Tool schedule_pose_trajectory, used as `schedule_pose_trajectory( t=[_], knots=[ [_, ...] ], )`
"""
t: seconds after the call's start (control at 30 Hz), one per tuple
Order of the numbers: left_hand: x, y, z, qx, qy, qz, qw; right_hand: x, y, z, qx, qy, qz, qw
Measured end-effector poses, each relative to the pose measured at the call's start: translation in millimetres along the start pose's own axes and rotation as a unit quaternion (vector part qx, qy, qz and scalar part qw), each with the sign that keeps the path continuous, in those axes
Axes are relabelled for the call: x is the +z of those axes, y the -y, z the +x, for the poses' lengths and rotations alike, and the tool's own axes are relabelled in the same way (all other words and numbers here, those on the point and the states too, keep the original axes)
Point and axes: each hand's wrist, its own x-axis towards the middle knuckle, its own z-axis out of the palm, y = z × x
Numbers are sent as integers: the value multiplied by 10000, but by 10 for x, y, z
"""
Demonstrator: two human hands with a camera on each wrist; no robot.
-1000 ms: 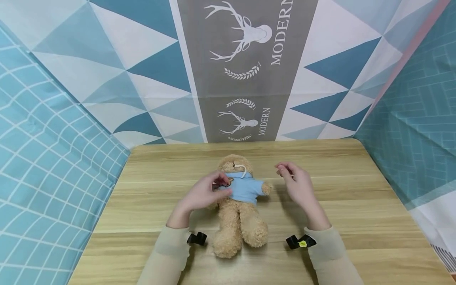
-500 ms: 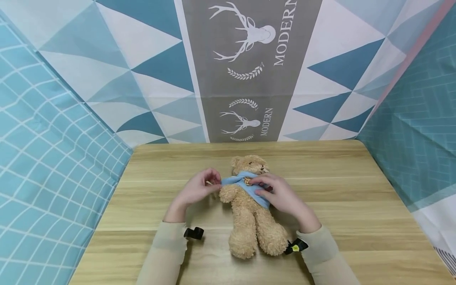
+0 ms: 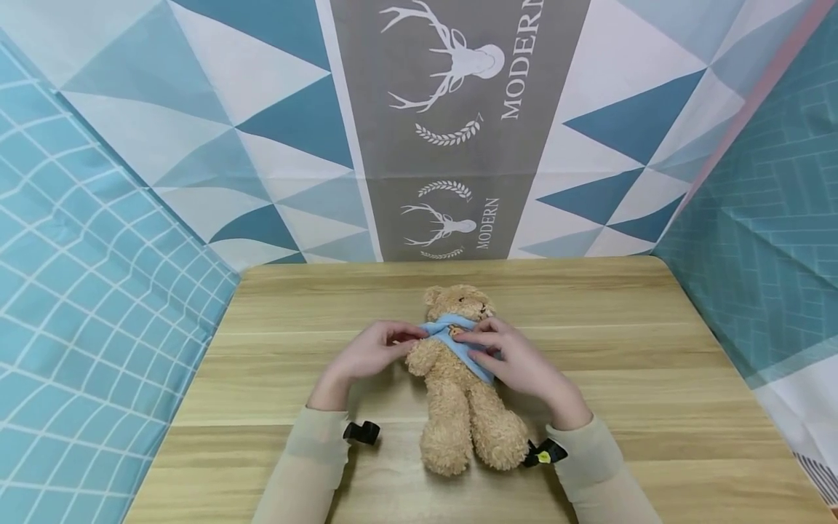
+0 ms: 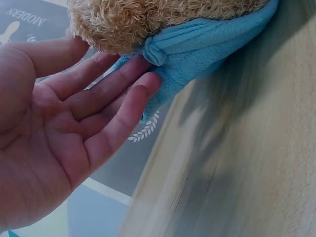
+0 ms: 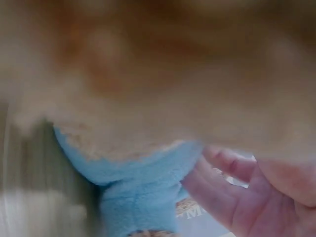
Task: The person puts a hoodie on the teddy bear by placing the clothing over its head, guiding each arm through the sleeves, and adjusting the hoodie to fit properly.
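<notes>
A tan plush teddy bear lies on its back, head toward the far side and face turned right. Its light blue shirt sits askew across the chest, the furry arm on the left side bare of it. My left hand pinches at the shirt's edge beside that arm; in the left wrist view, its fingers reach under a bunched blue fold. My right hand holds the bear at the chest, fingertips on the shirt near a small bear-face patch. Blurred fur hides much of the right wrist view.
The bear lies on a wooden table. Patterned cloth hangs behind the table, with blue cloths on both sides. A black wrist mount sticks out from the left sleeve, and another mount from the right.
The bear has shifted right and turned its face right. My right hand has come in from the right onto its chest. My left hand drew the shirt's edge left, then moved back in.
</notes>
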Motion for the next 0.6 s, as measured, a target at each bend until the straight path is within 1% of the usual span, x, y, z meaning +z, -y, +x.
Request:
schedule_pose_trajectory(
  t=[0.1,0.2,0.27,0.33,0.43,0.5,0.6],
  knots=[
    [-21,13,-3,25,20,-25,10000,-51,39,-16,-46,238,-57,9997],
    [-32,26,-28,-40,45,-142,9999,-107,67,-18,-132,551,3,9984],
    [-50,36,-44,-88,77,-176,9998,-131,91,10,-102,696,88,9975],
    [-65,41,-53,-59,150,-133,9998,-113,101,43,-54,692,94,9975],
    [-59,59,-42,64,318,20,9995,-37,102,64,40,535,15,9986],
    [-32,65,-27,129,380,87,9992,26,85,64,57,386,-65,9992],
    [44,83,2,125,433,-25,9990,86,62,45,97,246,-131,9996]
  ],
)
